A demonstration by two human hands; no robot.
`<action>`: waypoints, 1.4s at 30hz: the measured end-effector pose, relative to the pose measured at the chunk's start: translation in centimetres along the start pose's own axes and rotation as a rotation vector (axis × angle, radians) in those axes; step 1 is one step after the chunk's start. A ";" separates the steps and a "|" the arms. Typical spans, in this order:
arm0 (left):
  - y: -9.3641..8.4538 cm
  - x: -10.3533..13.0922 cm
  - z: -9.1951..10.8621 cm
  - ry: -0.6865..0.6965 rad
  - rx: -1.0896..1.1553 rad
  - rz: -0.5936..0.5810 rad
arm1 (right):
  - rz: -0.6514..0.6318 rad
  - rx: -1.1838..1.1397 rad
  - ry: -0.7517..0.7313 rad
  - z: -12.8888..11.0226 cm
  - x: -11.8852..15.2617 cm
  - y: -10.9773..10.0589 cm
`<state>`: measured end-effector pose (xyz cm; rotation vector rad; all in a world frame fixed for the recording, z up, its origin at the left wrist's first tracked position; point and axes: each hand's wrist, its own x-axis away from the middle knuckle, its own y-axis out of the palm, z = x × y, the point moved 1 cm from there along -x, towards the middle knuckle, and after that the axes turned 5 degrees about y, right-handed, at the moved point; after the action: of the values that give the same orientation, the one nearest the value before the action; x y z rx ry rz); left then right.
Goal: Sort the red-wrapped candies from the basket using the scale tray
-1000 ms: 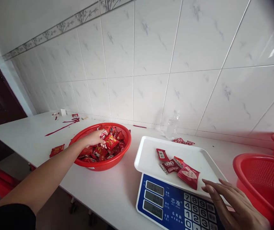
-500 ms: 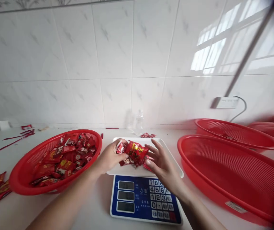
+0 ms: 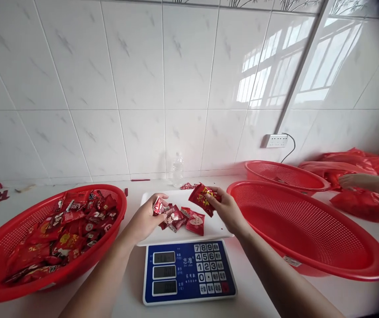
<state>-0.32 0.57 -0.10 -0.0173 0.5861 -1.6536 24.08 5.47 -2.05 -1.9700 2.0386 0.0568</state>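
Head view: the left hand (image 3: 143,220) is low over the left part of the tray (image 3: 215,226), its fingers curled round a small packet (image 3: 157,206) that sits back against the palm. Held that deep, the packet seems secure, but how many more lie under the fingers I cannot tell. The right hand (image 3: 230,212) grasps a gold-printed packet (image 3: 202,198) by its right end, thumb on the face and fingers behind. That edge grip leaves most of the print in sight and lifts it above the tray, apart from the pile (image 3: 176,217).

The pile lies in the middle of the tray, between the hands, within easy reach of either. The tray sits at the back of the scale (image 3: 189,282), so the 3 displays and the keys in front stay uncovered and face the person.

The full basket (image 3: 121,205) stands left of the tray, its packets near the left hand. On the right, 2 more baskets stand: the near basket (image 3: 308,221) beside the right forearm, the far basket (image 3: 253,170) behind it. The bottle (image 3: 178,170) is behind the tray, by the wall. At far right, a co-worker's hand (image 3: 354,181) is at the red bags (image 3: 358,205); what its fingers grip I cannot tell.
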 end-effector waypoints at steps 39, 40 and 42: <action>-1.2 0.2 4.3 0.013 0.850 0.153 | -0.205 0.720 -0.274 -0.8 6.4 1.5; -0.9 0.1 4.0 -0.018 0.858 0.102 | -0.183 0.702 -0.275 -1.2 6.4 1.7; -0.5 0.0 3.6 -0.047 0.847 0.001 | -0.144 0.627 -0.264 -1.9 6.5 2.1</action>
<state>0.47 -0.69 3.19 0.5564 -0.1822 -1.7808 21.57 -1.17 -2.23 -1.5997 1.4999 -0.3010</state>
